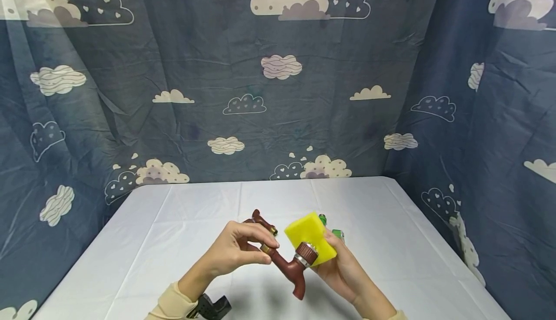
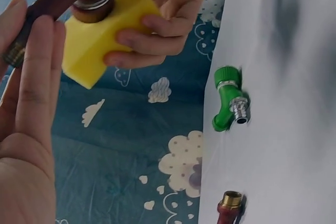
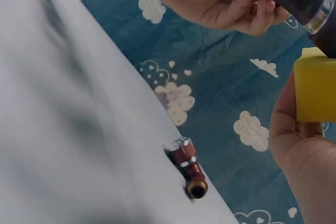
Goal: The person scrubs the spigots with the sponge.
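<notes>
Between thumb and fingers, my left hand (image 1: pixel 236 247) pinches a dark brown water tap (image 1: pixel 284 266) near its brass threaded end. The tap is raised above the table, its spout hanging downward and its ribbed knob toward the right. A yellow sponge (image 1: pixel 304 228) is gripped in my right hand (image 1: pixel 343 271), against the knob end of the tap. In the left wrist view, the fingers of the right hand curl around the sponge (image 2: pixel 86 45), whose face touches the knob.
A second brown tap (image 1: pixel 262 221) lies on the white-covered table (image 1: pixel 173 223), behind the left hand. A green tap (image 2: pixel 227 98) with a silver threaded end lies farther right, partly hidden behind the sponge in the head view. Dark cloud-print cloth (image 1: pixel 200 69) surrounds the table's back and sides.
</notes>
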### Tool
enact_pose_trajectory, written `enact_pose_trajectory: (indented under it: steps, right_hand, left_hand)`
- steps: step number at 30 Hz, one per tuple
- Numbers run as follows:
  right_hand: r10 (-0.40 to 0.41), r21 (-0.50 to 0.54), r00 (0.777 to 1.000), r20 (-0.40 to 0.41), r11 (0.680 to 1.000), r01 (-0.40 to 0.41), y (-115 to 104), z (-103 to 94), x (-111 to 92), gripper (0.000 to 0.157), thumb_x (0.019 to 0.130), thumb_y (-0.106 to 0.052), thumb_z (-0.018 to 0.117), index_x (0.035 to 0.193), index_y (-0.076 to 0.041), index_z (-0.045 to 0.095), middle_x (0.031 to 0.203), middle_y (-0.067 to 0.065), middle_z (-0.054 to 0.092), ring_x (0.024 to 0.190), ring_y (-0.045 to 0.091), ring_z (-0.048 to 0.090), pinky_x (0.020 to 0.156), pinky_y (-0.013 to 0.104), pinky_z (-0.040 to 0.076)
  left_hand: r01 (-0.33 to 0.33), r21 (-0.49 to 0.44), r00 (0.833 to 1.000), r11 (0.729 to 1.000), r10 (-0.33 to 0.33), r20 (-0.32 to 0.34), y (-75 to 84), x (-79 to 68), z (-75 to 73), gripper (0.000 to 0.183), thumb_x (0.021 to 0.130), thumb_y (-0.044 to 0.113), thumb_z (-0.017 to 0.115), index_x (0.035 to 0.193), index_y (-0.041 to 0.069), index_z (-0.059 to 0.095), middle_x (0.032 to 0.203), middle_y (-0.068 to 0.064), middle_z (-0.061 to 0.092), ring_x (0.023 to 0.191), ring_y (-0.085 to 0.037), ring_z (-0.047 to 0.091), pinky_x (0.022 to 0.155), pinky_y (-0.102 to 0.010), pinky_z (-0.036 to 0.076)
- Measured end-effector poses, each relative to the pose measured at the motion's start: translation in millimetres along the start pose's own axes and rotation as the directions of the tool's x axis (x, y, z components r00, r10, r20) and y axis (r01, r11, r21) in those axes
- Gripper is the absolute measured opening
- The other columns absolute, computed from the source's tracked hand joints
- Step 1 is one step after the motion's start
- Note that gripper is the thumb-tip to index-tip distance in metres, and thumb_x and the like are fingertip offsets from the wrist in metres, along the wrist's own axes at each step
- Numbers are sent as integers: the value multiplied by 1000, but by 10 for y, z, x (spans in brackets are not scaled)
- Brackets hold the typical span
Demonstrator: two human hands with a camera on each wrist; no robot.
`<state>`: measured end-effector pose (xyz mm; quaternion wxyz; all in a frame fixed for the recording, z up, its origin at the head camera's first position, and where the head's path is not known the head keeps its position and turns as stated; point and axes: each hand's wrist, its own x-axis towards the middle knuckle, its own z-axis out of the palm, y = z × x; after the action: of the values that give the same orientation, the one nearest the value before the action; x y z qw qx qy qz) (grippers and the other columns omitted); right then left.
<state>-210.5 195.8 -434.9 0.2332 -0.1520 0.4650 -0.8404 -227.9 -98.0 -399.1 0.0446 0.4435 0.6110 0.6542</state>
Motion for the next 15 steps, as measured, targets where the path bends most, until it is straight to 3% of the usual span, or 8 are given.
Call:
enact_pose_trajectory:
  steps: [4,10,15]
  right_hand:
    - [37,64,999,10,997,-37,-11,25,-1,33,117,-44,32,144,-34,48,135,-3,59,122,12,61,112,27,55]
    - [34,137,996,85,989,-46,6,21,6,38,118,-42,25,140,-23,49,133,-2,61,121,11,63,111,27,55]
    - [47,153,991,125,986,-66,53,6,24,38,119,-39,25,142,-26,52,137,0,61,124,14,63,111,28,56]
  left_hand:
    - [-26,-20,999,999,25,-48,-46,6,42,25,87,-8,83,111,-9,77,115,6,79,110,-10,73,84,-38,70]
    - [-65,-9,991,998,63,-117,-107,16,98,27,87,-7,83,112,-14,75,116,8,79,109,-7,72,83,-34,70]
    - [-99,28,977,995,102,-188,-142,30,119,26,85,-11,83,109,-13,75,114,6,78,105,-8,73,80,-39,70]
